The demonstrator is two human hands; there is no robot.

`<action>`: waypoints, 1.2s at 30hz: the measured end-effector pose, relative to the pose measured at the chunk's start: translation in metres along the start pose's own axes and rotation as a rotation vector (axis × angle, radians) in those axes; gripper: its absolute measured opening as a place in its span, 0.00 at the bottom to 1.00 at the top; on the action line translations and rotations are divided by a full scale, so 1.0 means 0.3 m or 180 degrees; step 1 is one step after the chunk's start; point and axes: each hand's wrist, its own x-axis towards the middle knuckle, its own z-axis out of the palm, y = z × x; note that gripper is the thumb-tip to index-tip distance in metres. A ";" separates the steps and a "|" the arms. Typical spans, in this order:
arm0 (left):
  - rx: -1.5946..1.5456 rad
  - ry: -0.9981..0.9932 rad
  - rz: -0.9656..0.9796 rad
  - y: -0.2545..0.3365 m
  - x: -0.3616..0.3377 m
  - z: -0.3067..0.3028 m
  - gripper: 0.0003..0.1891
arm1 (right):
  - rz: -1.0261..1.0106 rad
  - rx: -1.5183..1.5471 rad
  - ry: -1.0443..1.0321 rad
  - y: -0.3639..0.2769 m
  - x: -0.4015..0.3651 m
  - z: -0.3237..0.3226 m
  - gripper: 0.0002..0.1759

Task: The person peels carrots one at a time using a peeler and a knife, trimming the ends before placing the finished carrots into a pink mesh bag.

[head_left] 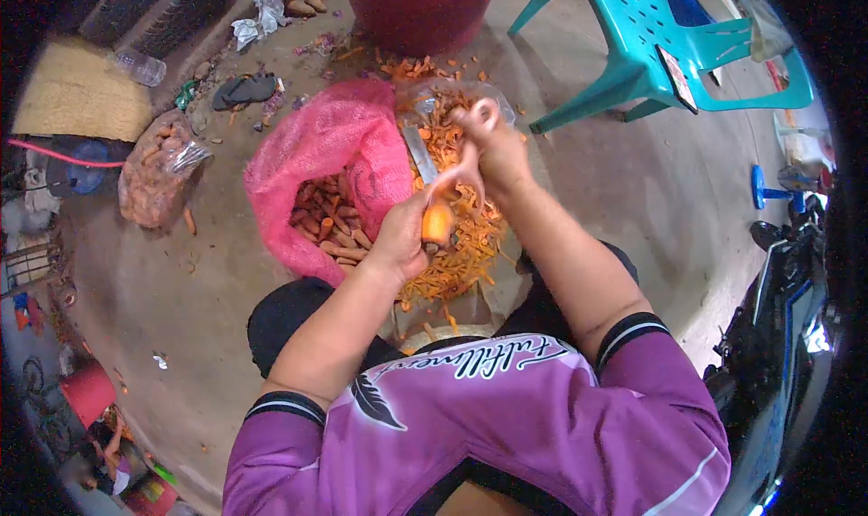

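My left hand [403, 239] is wrapped round an orange peeled carrot [438, 222], held low over a heap of orange peelings [470, 263]. Just beyond it, my right hand [493, 145] is closed on a pale peeler [468, 174], blurred by motion, whose near end reaches the carrot. A flat metal blade [420, 154] lies at the left side of the peelings. To the left, a pink mesh sack [280, 168] gapes open, with several unpeeled carrots [330, 218] inside.
A big red tub [420, 14] stands at the top, a teal plastic chair [624, 51] at the upper right. Further left are a filled clear bag [158, 177] and a dark slipper [244, 91]. A motorcycle [782, 335] is at the right; a person [113, 453] shows at lower left.
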 end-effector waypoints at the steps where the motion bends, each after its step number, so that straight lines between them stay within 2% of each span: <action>1: 0.0026 -0.0221 -0.0055 -0.002 -0.007 -0.004 0.16 | 0.0257 0.0337 0.0170 -0.048 0.020 -0.027 0.12; 2: 0.0027 -0.0150 -0.0096 -0.003 -0.016 0.009 0.16 | -0.0015 0.0747 0.0488 -0.030 0.065 -0.056 0.12; 4: 0.0054 -0.0023 -0.0174 0.010 -0.025 0.049 0.17 | -0.0046 0.1124 0.1129 -0.028 0.107 -0.095 0.13; 7: 0.0356 0.0490 0.0098 0.018 -0.017 0.046 0.16 | 0.0746 0.0976 0.0955 -0.053 0.072 -0.093 0.13; 10: 0.0069 0.0526 0.0100 0.021 0.004 0.016 0.17 | 0.0302 0.1093 0.0311 -0.015 0.019 -0.035 0.14; 12: 0.0045 0.0780 0.0161 0.012 0.010 0.015 0.18 | 0.0672 0.0819 0.0219 -0.068 -0.067 0.017 0.13; 13: 0.0033 0.0904 0.0191 0.010 0.010 0.028 0.18 | 0.0607 0.0788 0.0181 -0.055 -0.088 0.031 0.12; 15: -0.0124 0.0871 0.0117 0.009 -0.010 0.062 0.18 | 0.0258 0.0564 0.0202 -0.020 -0.100 0.049 0.11; 19: -0.0330 0.0539 0.0117 0.000 -0.005 0.049 0.18 | 0.0172 0.0330 -0.0007 -0.037 -0.135 0.058 0.12; 22: -0.0408 0.0539 0.0152 -0.004 -0.002 0.085 0.19 | -0.0046 0.0171 -0.0024 -0.038 -0.137 0.059 0.12; 25: -0.0055 -0.0415 -0.0258 -0.011 0.011 0.000 0.19 | -0.0094 -0.0142 0.0395 -0.028 -0.078 0.034 0.13; 26: -0.0003 -0.0247 -0.0346 -0.014 0.007 0.017 0.19 | -0.0689 -0.1141 0.0812 0.008 0.005 -0.018 0.14; 27: 0.0057 -0.0075 -0.0435 -0.015 -0.003 0.046 0.19 | -0.0618 -0.0508 0.0843 0.020 0.070 -0.068 0.16; 28: 0.0119 0.0101 -0.0524 -0.015 -0.009 0.065 0.19 | -0.0804 -0.0343 0.1192 0.003 0.103 -0.088 0.15; 30: 0.0059 0.0348 -0.0294 -0.009 -0.015 0.066 0.20 | -0.0572 0.0311 0.1254 0.000 0.114 -0.115 0.15; 34: 0.0065 0.0647 0.0112 0.007 -0.007 0.078 0.18 | -0.0021 -0.0148 0.0319 -0.049 -0.049 -0.004 0.15; 36: -0.0034 0.0983 0.0203 0.012 -0.015 0.134 0.16 | 0.0068 0.0125 -0.0069 -0.039 -0.114 0.039 0.14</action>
